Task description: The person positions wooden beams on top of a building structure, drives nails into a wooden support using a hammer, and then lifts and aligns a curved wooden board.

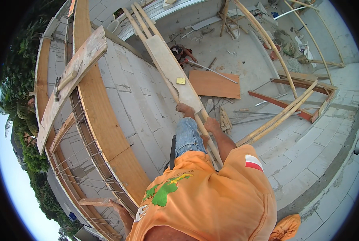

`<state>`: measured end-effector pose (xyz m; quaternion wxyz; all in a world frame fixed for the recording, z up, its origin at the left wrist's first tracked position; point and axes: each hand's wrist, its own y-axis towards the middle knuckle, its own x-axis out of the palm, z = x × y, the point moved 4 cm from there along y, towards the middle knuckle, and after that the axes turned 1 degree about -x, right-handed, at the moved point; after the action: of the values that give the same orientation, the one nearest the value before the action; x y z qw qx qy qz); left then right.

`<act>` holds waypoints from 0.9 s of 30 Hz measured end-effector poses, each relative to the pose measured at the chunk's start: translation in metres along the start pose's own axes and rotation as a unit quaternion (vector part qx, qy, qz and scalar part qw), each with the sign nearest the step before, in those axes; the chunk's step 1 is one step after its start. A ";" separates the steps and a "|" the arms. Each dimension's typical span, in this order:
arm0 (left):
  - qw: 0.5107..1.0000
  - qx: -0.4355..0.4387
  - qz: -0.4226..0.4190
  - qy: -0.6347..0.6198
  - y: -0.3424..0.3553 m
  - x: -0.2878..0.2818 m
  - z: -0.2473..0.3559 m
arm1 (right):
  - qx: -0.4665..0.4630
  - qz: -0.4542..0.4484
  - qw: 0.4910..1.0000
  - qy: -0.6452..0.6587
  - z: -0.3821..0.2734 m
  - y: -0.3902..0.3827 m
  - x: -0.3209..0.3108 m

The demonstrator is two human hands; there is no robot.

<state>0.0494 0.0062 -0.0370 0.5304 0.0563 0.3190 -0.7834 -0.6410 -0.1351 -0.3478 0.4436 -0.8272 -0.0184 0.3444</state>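
Observation:
My right hand [211, 124] is closed round a bamboo pole [208, 137] beside my jeans-clad leg. A bare foot [184, 108] of mine rests on the bamboo at the lower end of a pale, cracked plank [161, 57] carrying a small yellow object [180, 81]. The plank and parallel poles slope away over a drop. My left hand [118, 208] is low at the left, on the timber formwork [103, 136] by a short wooden crosspiece [94, 201]; its fingers are partly hidden and too small to read.
A loose board with a hammer [57, 94] lies across the formwork and rebar [87, 142]. A co-worker [179, 54] bends below, near a plywood sheet [214, 84]. Bamboo props [263, 36] and frames stand to the right, beside the pale block wall [320, 160].

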 end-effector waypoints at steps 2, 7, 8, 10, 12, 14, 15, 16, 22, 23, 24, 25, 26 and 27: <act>1.000 0.007 -0.010 -0.012 -0.009 0.005 0.001 | -0.004 0.002 1.000 -0.003 0.000 0.002 0.001; 0.999 -0.026 -0.027 -0.017 0.013 -0.015 -0.011 | -0.031 0.003 0.999 -0.023 -0.001 0.000 0.009; 1.000 -0.013 -0.017 -0.004 0.009 -0.007 -0.008 | -0.025 0.008 1.000 -0.016 0.003 -0.001 0.010; 1.000 -0.001 -0.004 0.007 0.011 -0.007 -0.010 | -0.021 0.011 1.000 -0.012 0.006 -0.005 0.012; 1.000 -0.005 -0.014 -0.013 0.030 -0.023 -0.017 | -0.015 -0.005 1.000 -0.014 0.004 -0.009 0.011; 0.999 -0.009 -0.030 -0.031 0.043 -0.026 -0.019 | -0.010 -0.007 1.000 -0.018 0.003 -0.011 0.010; 0.998 -0.011 -0.037 -0.040 0.045 -0.028 -0.021 | -0.006 -0.010 1.000 -0.019 0.004 -0.011 0.011; 0.998 -0.013 -0.036 -0.040 0.046 -0.031 -0.022 | -0.006 -0.011 1.000 -0.020 0.004 -0.010 0.011; 0.999 -0.037 0.014 -0.023 0.031 -0.025 -0.016 | -0.011 0.002 0.999 -0.033 0.005 -0.003 0.009; 0.998 -0.047 0.017 -0.026 0.032 -0.025 -0.016 | -0.015 0.007 0.999 -0.031 0.004 -0.004 0.008; 0.998 -0.058 0.020 -0.030 0.033 -0.025 -0.017 | -0.019 0.012 0.999 -0.029 0.003 -0.004 0.006; 0.998 -0.058 0.019 -0.030 0.034 -0.024 -0.017 | -0.019 0.013 0.999 -0.029 0.002 -0.004 0.005; 0.998 -0.054 0.020 -0.033 0.025 -0.017 -0.012 | -0.018 0.009 0.999 -0.033 0.002 -0.004 0.005; 0.998 -0.050 0.021 -0.036 0.020 -0.011 -0.010 | -0.017 0.005 0.999 -0.037 0.002 -0.003 0.005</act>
<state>0.0690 0.0161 -0.0484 0.5605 0.0079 0.3373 -0.7563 -0.6379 -0.1298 -0.3487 0.4266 -0.8214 -0.0371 0.3767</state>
